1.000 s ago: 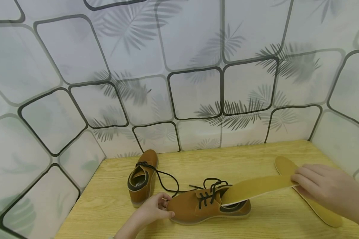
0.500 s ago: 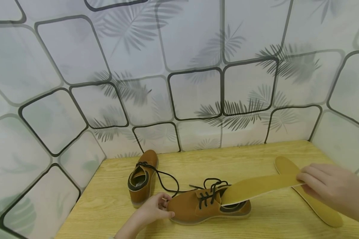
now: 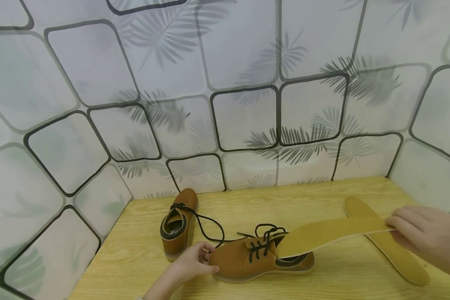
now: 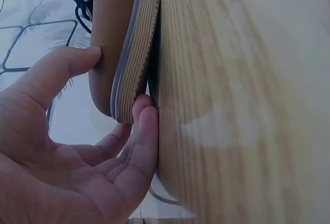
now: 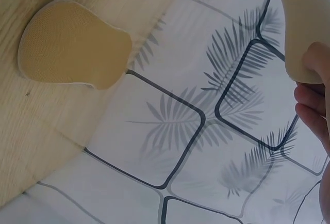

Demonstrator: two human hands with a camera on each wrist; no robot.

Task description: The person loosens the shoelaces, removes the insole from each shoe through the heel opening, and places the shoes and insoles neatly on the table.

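Observation:
A brown lace-up shoe (image 3: 234,260) lies with its toe to the left. My left hand (image 3: 195,260) grips that toe, its thumb on the upper and fingertips under the sole edge, as the left wrist view shows. A tan insole (image 3: 330,233) slants up and right out of the shoe's mouth, its left end hidden inside. At the raised end my right hand (image 3: 421,235) pinches it between thumb and fingers. In the right wrist view, the pale underside of this insole (image 5: 307,28) shows above the fingers.
A matching brown shoe (image 3: 180,225) stands behind on the left, its black lace (image 3: 210,218) trailing toward the front shoe. Another tan insole (image 3: 397,254) lies flat at the right. The wooden table (image 3: 247,208) ends at a patterned backdrop (image 3: 243,121).
My right hand has drawn slightly to the right with the insole, and more of the insole shows outside the shoe. My left hand and both shoes stay put.

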